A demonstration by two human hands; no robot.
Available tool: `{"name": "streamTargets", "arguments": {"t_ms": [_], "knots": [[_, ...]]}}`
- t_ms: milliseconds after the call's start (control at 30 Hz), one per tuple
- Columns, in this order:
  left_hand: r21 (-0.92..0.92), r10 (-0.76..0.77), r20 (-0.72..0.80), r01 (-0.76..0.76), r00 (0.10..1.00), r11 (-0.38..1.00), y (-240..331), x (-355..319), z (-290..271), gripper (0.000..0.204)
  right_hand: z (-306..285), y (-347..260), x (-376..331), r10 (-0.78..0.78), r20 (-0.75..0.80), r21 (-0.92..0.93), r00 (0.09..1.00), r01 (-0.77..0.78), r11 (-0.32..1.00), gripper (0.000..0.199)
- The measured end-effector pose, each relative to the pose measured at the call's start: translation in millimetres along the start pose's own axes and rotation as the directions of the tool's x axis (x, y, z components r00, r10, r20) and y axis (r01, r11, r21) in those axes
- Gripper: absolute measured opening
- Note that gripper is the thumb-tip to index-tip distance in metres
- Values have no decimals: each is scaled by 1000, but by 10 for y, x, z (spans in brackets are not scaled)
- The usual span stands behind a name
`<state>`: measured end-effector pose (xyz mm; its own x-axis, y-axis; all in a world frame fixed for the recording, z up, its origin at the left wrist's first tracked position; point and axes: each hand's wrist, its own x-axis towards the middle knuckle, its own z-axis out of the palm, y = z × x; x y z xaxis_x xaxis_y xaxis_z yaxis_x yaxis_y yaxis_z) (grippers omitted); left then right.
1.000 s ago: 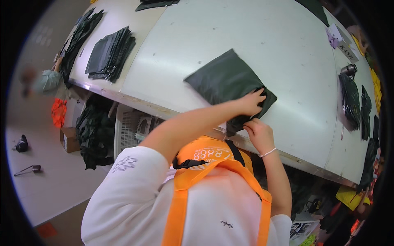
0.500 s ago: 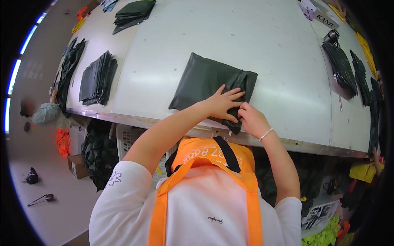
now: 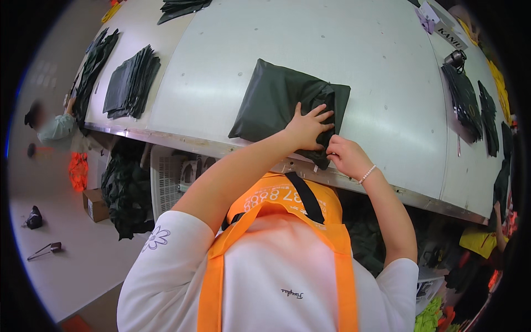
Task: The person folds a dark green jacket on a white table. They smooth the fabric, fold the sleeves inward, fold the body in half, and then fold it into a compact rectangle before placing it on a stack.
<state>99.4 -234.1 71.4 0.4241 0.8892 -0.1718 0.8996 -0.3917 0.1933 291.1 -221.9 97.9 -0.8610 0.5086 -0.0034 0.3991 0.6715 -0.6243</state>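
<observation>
A dark green folded cloth bundle point(image 3: 271, 102), smooth and slightly shiny, lies near the front edge of the table; its exact kind is unclear. My left hand point(image 3: 311, 128) rests on its right part, palm down with the fingers spread. Along that side runs a bunched, darker fold, partly under my left fingers. Close beside, my right hand point(image 3: 349, 157) pinches the bundle's right edge near the lower corner, thumb and fingers pressed together. A beaded bracelet circles the right wrist. What exactly sits between those fingertips is mostly hidden.
Stacks of folded dark green cloth lie on the table at the left point(image 3: 131, 83) and right point(image 3: 462, 99). A metal strip point(image 3: 221, 147) edges the table. Below stands a white plastic basket point(image 3: 166, 177). People work at far left and far right.
The whole view has shifted, so the table sits higher in the picture. Both hands stay on the bundle in nearly the same pose, with the left fingers still spread.
</observation>
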Motion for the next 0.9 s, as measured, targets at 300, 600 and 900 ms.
{"name": "streamTargets", "arguments": {"t_ms": [300,600,900], "knots": [[-272,-238,-67,212,969,939,228,-260,154,62,-93,-161,-84,41,-130,131,991,-24,991,7],[72,-323,-79,328,943,942,387,-402,337,73,359,-292,6,-101,-147,-73,984,92,993,7],[-519,-350,-616,-29,706,854,-204,-491,-122,43,542,-502,35,388,-529,372,755,-205,905,55]]}}
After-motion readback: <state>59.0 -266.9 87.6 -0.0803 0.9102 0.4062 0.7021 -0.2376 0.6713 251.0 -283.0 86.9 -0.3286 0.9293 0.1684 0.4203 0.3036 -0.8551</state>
